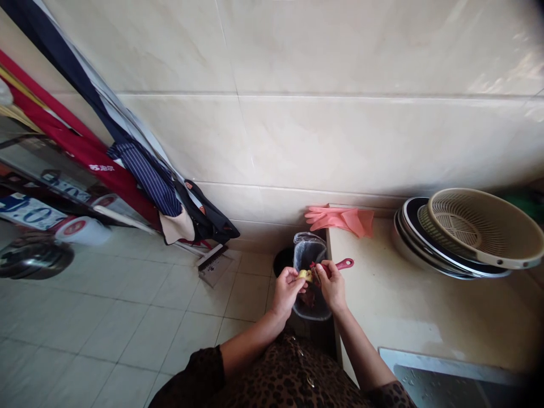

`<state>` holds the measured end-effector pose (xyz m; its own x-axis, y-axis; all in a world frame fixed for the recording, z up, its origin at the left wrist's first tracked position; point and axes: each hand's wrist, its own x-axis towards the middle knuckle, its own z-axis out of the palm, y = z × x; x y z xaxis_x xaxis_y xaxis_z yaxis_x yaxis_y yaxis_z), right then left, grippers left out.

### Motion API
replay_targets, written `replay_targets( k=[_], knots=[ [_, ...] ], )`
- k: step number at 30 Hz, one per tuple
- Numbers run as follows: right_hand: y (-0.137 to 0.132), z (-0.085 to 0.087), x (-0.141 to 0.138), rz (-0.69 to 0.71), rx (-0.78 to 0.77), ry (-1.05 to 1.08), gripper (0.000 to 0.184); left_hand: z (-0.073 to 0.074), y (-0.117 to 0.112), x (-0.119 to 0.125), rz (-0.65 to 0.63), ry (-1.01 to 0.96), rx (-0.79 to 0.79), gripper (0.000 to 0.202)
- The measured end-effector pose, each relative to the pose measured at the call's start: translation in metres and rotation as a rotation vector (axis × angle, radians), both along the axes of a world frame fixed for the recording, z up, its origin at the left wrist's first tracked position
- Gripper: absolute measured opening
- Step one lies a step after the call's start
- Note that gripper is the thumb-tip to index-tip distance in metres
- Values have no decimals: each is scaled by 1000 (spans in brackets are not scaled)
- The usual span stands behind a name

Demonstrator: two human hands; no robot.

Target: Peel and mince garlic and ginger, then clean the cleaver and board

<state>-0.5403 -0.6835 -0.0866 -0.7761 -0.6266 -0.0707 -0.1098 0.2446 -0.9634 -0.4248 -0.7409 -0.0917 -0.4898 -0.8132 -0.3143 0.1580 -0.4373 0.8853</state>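
Observation:
My left hand [287, 290] pinches a small, lumpy yellow piece of what looks like peeled ginger [305, 275] between thumb and fingers. Close beside it, my right hand [332, 286] is closed around a red peeler [345, 264], whose handle end sticks out to the right. The peeler's head is at the yellow piece; the fingers partly hide where they meet. Both hands are over a bin [312, 313] lined with a clear plastic bag. Dark reddish scraps [307, 298] lie inside it.
Pink rubber gloves [346, 219] lie at the corner of the counter [374, 294]. Stacked basins and a beige colander [463, 226] stand further right, above a sink [437, 385]. Aprons [144, 175] hang at left, near a dustpan and brush [213, 265] on the tiled floor.

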Motion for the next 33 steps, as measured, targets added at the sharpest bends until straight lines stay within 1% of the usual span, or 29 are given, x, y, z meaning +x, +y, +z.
replay_targets(
  k=[4,7,11,15,18,22,24,29,31,33],
  knots=[
    [-3,10,7,14,30,97,32,1,2,-1,-67,48,-4,30],
    [-4,13,10,30,39,122,30,2,4,-2,-63,80,23,29],
    [-4,9,13,65,37,107,27,2,6,-2,-54,74,38,33],
    [-3,4,14,80,32,172,25,1,6,-2,-60,47,-19,28],
    [-3,2,13,89,36,201,23,-2,6,-2,-35,35,-58,24],
    [-4,1,9,94,31,218,22,-5,7,-2,-32,12,-94,24],
    [-5,-3,5,84,40,249,22,-6,7,-2,-41,16,-65,26],
    [-2,-16,-12,40,113,291,27,-4,6,-1,-54,1,106,31],
    [1,-18,-17,36,131,302,27,-3,6,0,-49,16,155,35],
    [4,-16,-18,43,136,321,26,-4,6,0,-28,28,170,37]
  ],
)
